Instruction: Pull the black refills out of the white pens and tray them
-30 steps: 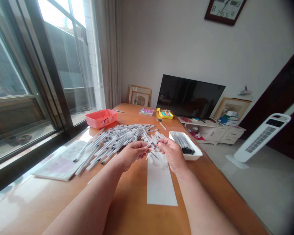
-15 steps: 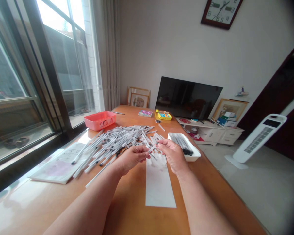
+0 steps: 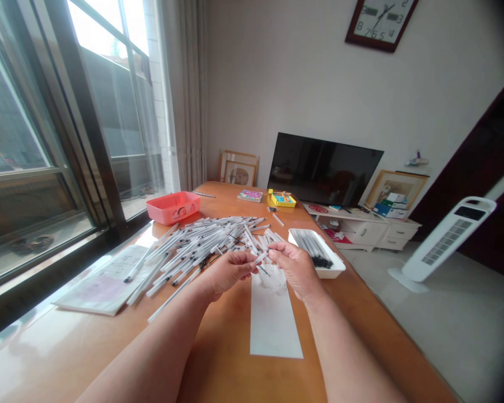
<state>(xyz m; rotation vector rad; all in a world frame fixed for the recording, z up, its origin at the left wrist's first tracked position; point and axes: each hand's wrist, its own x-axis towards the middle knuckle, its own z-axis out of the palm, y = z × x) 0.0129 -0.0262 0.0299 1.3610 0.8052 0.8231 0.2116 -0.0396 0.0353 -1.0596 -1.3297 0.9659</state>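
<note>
Between my left hand [image 3: 233,270] and my right hand [image 3: 294,265] is a small whitish, see-through pen part [image 3: 261,257]; its exact kind is too small to tell. Each hand pinches one end with thumb and fingertips. Under them lies a long white paper strip [image 3: 274,319] with grey smudges at its far end, where a thin dark piece [image 3: 264,270] shows. Just beyond the fingers are short whitish pen parts [image 3: 254,238]. To the left spreads a big heap of white pens [image 3: 201,240] with black ends.
A white tray [image 3: 338,272] of clear pens with black ends stands by the table's right edge. At the left are a red plastic box [image 3: 162,211] and a paper booklet [image 3: 96,285] partly under pens. A yellow box [image 3: 283,202] and a small book [image 3: 250,195] lie farther back.
The view has shifted very slightly. My right fingertips sit a little lower and closer to my left hand, and both hands still hold the small pen part.
</note>
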